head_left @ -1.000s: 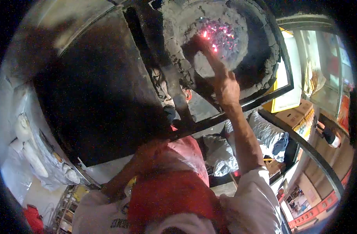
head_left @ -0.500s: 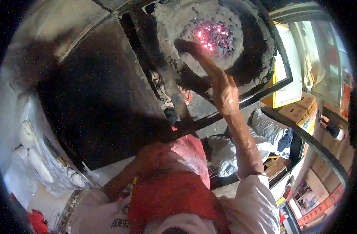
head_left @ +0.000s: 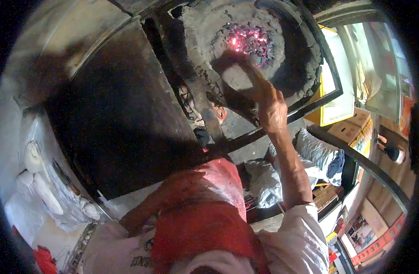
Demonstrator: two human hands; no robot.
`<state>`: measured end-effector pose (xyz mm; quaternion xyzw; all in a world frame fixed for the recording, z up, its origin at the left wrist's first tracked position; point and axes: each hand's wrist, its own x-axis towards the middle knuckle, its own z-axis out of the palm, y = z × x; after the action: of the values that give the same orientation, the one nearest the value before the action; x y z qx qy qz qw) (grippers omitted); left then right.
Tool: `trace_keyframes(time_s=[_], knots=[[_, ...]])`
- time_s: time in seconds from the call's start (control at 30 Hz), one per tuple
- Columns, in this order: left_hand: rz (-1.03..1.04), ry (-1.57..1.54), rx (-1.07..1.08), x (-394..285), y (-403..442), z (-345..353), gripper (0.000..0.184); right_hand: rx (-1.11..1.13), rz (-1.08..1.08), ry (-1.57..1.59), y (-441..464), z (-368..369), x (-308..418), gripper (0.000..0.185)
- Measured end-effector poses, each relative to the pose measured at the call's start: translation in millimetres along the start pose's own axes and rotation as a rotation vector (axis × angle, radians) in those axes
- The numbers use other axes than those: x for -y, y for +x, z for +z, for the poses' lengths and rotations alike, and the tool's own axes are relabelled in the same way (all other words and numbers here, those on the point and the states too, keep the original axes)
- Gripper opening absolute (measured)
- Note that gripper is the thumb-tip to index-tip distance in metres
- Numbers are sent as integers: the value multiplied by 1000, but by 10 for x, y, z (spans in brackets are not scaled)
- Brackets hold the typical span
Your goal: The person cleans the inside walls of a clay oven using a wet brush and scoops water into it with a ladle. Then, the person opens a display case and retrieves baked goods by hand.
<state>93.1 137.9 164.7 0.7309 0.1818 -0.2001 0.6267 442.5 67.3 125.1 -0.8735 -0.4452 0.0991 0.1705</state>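
My right hand [head_left: 272,108] reaches over the near rim of a round clay-lined oven [head_left: 200,36]. Its fingers look stretched toward the glowing coals [head_left: 251,43] in the middle, though shadow darkens their tips. I see nothing held in it. A pale lit patch shows on the oven wall beside the fingers. My left forearm [head_left: 143,208] lies low on the left, in shade, close to the red apron [head_left: 200,228]. The left hand itself is lost in the dark by the counter's edge, so its fingers cannot be made out.
A dark counter top [head_left: 122,123] fills the left, with pale cloth-like items [head_left: 47,192] beyond it. A metal frame bar [head_left: 305,109] crosses in front of the oven. To the right are silvery bags [head_left: 317,148], a cardboard box [head_left: 349,130] and a yellow-edged panel [head_left: 339,96].
My right hand has shifted slightly to the right and its fingers have swung rightward over the oven. The lit patch on the oven wall has changed shape. My left arm looks unmoved.
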Motion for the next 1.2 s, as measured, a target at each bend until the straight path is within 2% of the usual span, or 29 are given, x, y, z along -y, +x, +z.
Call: trace_keyframes(time_s=[0.07, 0.13, 0.23, 0.27, 0.3, 0.37, 0.4, 0.43, 0.47, 0.5, 0.53, 0.57, 0.63, 0.7, 0.73, 0.77, 0.83, 0.97, 1.03, 1.1, 1.2], knots=[[-9, 26, 22, 53, 3, 41, 39, -28, -71, 70, -35, -20, -17, 30], [82, 54, 35, 154, -2, 116, 38, -64, -138, 136, -92, -75, -48, 31], [168, 157, 37, 132, 2, 124, 38, 3, 103, 237, -190, -163, -24, 45], [174, 170, 34, 128, -3, 133, 38, -186, 69, 252, -260, -130, -108, 39], [265, 223, 2, 119, -5, 157, 38, -280, 166, 401, -324, -202, -107, 33], [395, 294, -27, -7, 21, 185, 38, -241, 572, 1019, -551, -515, -111, 32], [245, 168, 43, -161, -17, 197, 40, -258, 559, 1233, -731, -703, -58, 37], [92, 45, 112, -253, -51, 235, 43, -242, 586, 1228, -950, -925, 46, 42], [157, 28, 102, -105, -51, 354, 41, -254, 472, 1180, -1246, -953, 67, 48], [173, 47, 103, -145, -66, 428, 41, -222, 557, 1657, -1578, -898, -56, 54], [209, 16, 59, -190, -95, 522, 40, -207, 575, 1762, -1900, -969, 90, 59], [243, -14, 14, -214, -130, 634, 39, -57, 532, 1892, -2260, -917, 42, 63], [303, 97, -39, -213, -221, 852, 37, 69, 554, 2053, -2762, -917, 165, 60], [246, 103, -40, -214, -333, 1080, 37, -37, 571, 1686, -3176, -696, 221, 54], [203, 112, -32, -193, -408, 1221, 36, 35, 711, 1557, -3341, -768, 297, 50], [197, 132, -21, -166, -497, 1342, 36, 5, 747, 1501, -3554, -590, 296, 56], [193, 236, 86, -123, -624, 1538, 37, -53, 856, 1525, -3977, -379, 337, 54], [243, 364, 175, -83, -830, 1738, 39, -110, 854, 1654, -4683, -355, 537, 58], [253, 442, 260, -66, -861, 1785, 40, -6, 844, 1730, -5021, -354, 640, 40], [275, 476, 303, 12, -874, 1804, 39, -64, 832, 1758, -5268, -279, 759, 45], [159, 536, 424, 77, -838, 1706, 40, -137, 776, 1869, -5534, -120, 1071, 54]])
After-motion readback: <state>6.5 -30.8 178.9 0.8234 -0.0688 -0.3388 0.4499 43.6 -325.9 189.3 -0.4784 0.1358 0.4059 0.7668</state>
